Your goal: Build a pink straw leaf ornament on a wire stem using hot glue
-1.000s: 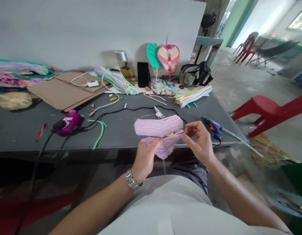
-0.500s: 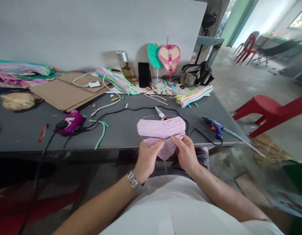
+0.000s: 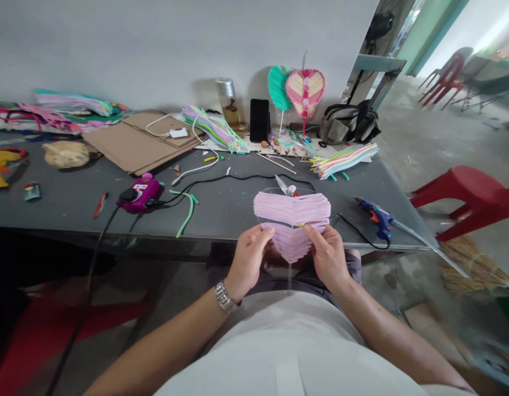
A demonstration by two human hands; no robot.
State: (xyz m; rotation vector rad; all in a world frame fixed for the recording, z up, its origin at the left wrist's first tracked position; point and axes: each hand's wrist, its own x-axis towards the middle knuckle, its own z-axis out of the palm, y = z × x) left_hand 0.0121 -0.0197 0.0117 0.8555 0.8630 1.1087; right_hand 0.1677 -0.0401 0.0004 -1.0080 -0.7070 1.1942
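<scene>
A light purple heart-shaped piece (image 3: 292, 206) of stacked strips on a thin wire frame is held at the table's front edge, with a gap across its middle. My left hand (image 3: 251, 256) pinches its left side, thumb on top; a metal watch is on that wrist. At the right side, my right hand (image 3: 329, 256) grips it between thumb and fingers. Thin wires hang from its lower tip. Scissors (image 3: 284, 186) lie just behind the piece, their handles partly hidden by it.
A blue glue gun (image 3: 378, 219) lies on the right of the grey table (image 3: 233, 206). A purple power socket (image 3: 142, 193), cardboard (image 3: 134, 144) and strip bundles (image 3: 345, 160) are around. Behind stand a phone (image 3: 260, 120), a jar (image 3: 228, 104) and two heart-shaped fans (image 3: 306, 92).
The view has shifted left, so the table things appear further right. My left thumb has moved outward from the piece's middle to its left side, and my hands are further apart.
</scene>
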